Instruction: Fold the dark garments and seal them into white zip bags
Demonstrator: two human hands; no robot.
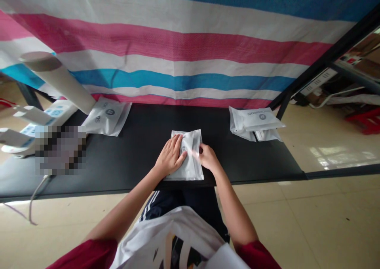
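A frosted plastic bag (192, 169) with a small dark round logo lies flat near the front edge of the black table. Pressed on its left half is my left hand (170, 157), fingers laid out and thumb apart. At the bag's right edge, my right hand (208, 157) is closed, thumb and finger at the plastic; its other fingers are curled and partly hidden. Something white and flat shows through the bag, but its kind cannot be made out.
Filled frosted bags lie at the back left (107, 116) and on the right (257, 120) of the black table (142, 142). A white cylinder (65, 82), a power strip (59, 112) with plugs and a blurred-out object (61, 150) with a cable stand left. A striped sheet (178, 47) hangs behind.
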